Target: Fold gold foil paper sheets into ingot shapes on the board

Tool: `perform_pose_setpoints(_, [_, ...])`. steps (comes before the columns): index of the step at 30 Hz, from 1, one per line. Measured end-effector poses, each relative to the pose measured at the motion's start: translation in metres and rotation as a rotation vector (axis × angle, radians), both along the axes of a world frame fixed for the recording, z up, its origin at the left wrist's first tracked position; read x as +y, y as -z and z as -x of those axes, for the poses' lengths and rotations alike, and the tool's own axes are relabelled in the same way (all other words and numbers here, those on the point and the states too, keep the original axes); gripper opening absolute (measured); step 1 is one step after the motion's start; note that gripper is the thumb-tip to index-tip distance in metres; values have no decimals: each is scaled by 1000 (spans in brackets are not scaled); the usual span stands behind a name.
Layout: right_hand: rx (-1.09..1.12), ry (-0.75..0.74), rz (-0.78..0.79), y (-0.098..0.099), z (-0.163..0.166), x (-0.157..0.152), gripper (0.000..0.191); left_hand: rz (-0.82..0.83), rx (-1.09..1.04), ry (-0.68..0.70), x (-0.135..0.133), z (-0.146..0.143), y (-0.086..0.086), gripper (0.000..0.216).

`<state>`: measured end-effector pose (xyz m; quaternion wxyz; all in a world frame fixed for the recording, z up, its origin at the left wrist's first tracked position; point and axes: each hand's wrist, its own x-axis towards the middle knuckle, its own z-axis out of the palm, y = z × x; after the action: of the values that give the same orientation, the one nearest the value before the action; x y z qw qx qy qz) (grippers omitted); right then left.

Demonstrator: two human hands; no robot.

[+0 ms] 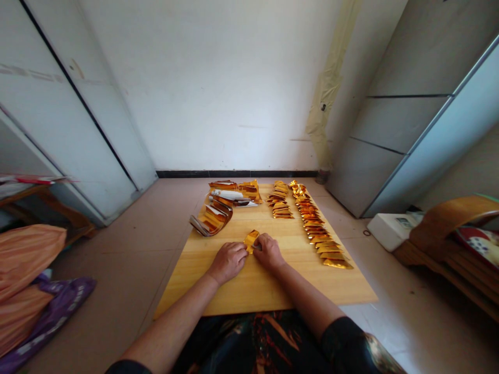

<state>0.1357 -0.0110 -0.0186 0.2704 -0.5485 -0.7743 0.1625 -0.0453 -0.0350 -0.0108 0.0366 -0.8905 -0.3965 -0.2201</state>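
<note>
Between my two hands, just above or on the wooden table [234,280], is a small piece of gold foil paper [251,239], partly folded. My left hand [230,261] has its fingers closed on the paper's left edge. From the other side my right hand [268,251] pinches its right edge; the fingertips are partly hidden. To the right runs a long overlapping row of folded gold foil pieces [317,228]. A shorter group of folded gold pieces [278,199] lies farther back. Loose curled gold foil sheets [214,218] rest at the back left.
A white roll [226,195] lies among more foil sheets [249,189] at the table's far left. Beyond stands a white wall [234,93]. A grey refrigerator [390,119] is on the right, near a white box [390,231] and a wooden seat [436,244]. Bags [70,298] lie left.
</note>
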Motion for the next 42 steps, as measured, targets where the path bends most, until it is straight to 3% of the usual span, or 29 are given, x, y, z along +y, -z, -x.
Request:
perform_pose_setpoints(8, [159,10,-58,16,-5,8,25,-32,46,-19,-3,-3,0,15])
perform_pose_setpoints(14, [263,45,-192,21,-8,6,27,-44,63,-58,-8,-10,-3,12])
perform_pose_setpoints(20, [16,-149,-207,8,-7,-19,24,-6,72,-180,-14,-24,-2,14])
perform_pose_setpoints(24, [-164,-107,-144,-4,-3,-31,20,42,35,-266,-17,-32,3,13])
perform_pose_setpoints(29, [-287,-55,-92,-11,1,-36,18,92,-27,-263,-16,-31,4,15])
perform_pose_setpoints(38, [-461,-37,-140,-6,18,-40,21,159,-244,-84,10,1,3,23])
perform_pose_setpoints(42, [-473,-59,-128,-10,22,-39,22,107,-255,-233,35,22,3,33])
